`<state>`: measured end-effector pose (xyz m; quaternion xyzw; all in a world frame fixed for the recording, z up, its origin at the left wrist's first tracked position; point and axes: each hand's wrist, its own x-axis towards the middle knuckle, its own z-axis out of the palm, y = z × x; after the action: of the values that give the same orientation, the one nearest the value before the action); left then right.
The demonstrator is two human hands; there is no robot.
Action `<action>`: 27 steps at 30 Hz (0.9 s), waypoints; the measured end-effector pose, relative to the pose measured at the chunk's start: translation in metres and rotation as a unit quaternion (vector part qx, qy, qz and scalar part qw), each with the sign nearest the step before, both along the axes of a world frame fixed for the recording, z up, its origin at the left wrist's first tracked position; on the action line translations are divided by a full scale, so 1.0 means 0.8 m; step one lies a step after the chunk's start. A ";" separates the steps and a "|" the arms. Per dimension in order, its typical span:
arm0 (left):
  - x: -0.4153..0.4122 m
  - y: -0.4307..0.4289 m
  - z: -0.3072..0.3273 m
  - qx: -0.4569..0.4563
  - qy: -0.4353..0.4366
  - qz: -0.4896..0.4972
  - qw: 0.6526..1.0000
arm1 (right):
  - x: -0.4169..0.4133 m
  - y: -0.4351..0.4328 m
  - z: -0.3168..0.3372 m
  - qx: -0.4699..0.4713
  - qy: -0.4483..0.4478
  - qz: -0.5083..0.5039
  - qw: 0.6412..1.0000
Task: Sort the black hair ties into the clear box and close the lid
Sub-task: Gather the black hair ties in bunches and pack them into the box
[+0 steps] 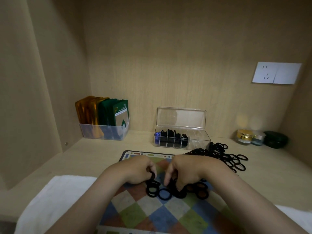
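Black hair ties (163, 194) lie heaped on the checked mat (152, 213), with more spread to the right near the clear box (199, 141). Its lid (181, 118) stands open and its left compartments are filled. The left hand (136, 169) and right hand (187, 171) curl over the heap, each apparently pinching ties.

Dim, warm lighting. We note pale glare on the open lid (181, 118), soft light patches on the wall (185, 65) above the jars (244, 136), wide-angle bending at the edges and mild overall blur.
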<state>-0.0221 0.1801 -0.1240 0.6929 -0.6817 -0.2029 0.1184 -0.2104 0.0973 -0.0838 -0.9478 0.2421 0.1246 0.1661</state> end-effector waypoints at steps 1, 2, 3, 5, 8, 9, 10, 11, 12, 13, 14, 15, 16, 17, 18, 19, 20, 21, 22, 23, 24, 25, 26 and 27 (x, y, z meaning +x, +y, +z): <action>0.001 0.001 0.000 0.002 0.003 -0.002 1.000 | 0.000 0.000 -0.001 -0.006 -0.004 0.000 1.000; 0.001 0.003 0.000 0.004 0.007 -0.005 1.000 | -0.001 0.000 -0.001 -0.010 -0.006 0.002 1.000; 0.001 0.005 0.001 0.003 0.008 -0.008 1.000 | -0.002 0.000 -0.001 -0.011 -0.007 0.004 1.000; 0.000 0.006 0.001 -0.001 0.005 -0.006 1.000 | -0.002 -0.001 -0.001 -0.011 -0.016 0.000 1.000; -0.002 0.007 0.002 0.000 -0.002 -0.005 1.000 | -0.004 -0.009 -0.001 -0.018 -0.074 -0.023 0.997; -0.001 0.007 0.001 -0.003 -0.005 -0.006 1.000 | -0.005 -0.013 -0.001 -0.022 -0.098 -0.031 0.994; 0.000 0.007 0.001 -0.010 -0.007 -0.004 1.000 | -0.006 -0.018 -0.001 -0.025 -0.118 -0.039 0.992; 0.001 0.008 0.001 -0.022 -0.004 0.002 1.000 | -0.008 -0.022 -0.001 -0.025 -0.135 -0.045 0.990; 0.001 0.010 0.003 -0.033 0.015 0.010 0.999 | -0.009 -0.026 -0.001 -0.024 -0.147 -0.047 0.988; 0.001 0.013 0.007 -0.038 0.049 0.015 0.998 | -0.009 -0.028 -0.001 -0.022 -0.157 -0.047 0.986; 0.001 0.016 0.012 -0.034 0.089 0.015 0.995 | -0.010 -0.031 -0.001 -0.021 -0.163 -0.047 0.985; 0.000 0.019 0.017 -0.018 0.126 0.012 0.992 | -0.010 -0.033 -0.001 -0.020 -0.163 -0.048 0.985; -0.001 0.023 0.021 0.005 0.151 0.006 0.988 | -0.010 -0.034 0.000 -0.022 -0.159 -0.047 0.986; -0.003 0.026 0.025 0.028 0.158 0.001 0.987 | -0.011 -0.035 0.000 -0.024 -0.152 -0.047 0.987; -0.006 0.028 0.027 0.048 0.144 -0.005 0.988 | -0.011 -0.036 0.001 -0.023 -0.148 -0.049 0.987; -0.009 0.030 0.028 0.061 0.113 -0.012 0.992 | -0.012 -0.036 0.001 -0.019 -0.147 -0.054 0.988; -0.012 0.031 0.029 0.066 0.073 -0.019 0.995 | -0.012 -0.035 0.001 -0.012 -0.149 -0.061 0.987; -0.015 0.031 0.028 0.062 0.035 -0.023 0.997 | -0.012 -0.036 0.002 -0.005 -0.157 -0.068 0.985; -0.017 0.030 0.027 0.052 0.007 -0.022 0.998 | -0.013 -0.036 0.002 0.002 -0.164 -0.074 0.984; -0.019 0.030 0.026 0.041 -0.009 -0.019 0.999 | -0.013 -0.036 0.002 0.007 -0.172 -0.078 0.982; -0.021 0.029 0.026 0.035 -0.019 -0.015 0.999 | -0.014 -0.037 0.003 0.010 -0.179 -0.083 0.980; -0.022 0.027 0.025 0.031 -0.027 -0.013 0.999 | -0.015 -0.038 0.004 0.011 -0.185 -0.088 0.979; -0.024 0.025 0.025 0.030 -0.034 -0.012 0.999 | -0.016 -0.039 0.006 0.012 -0.190 -0.090 0.978; -0.024 0.024 0.024 0.031 -0.037 -0.012 0.999 | -0.018 -0.040 0.007 0.011 -0.192 -0.091 0.977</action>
<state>-0.0416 0.1992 -0.1045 0.6950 -0.6874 -0.1995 0.0686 -0.2250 0.0652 -0.0786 -0.9261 0.2896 -0.0728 0.2307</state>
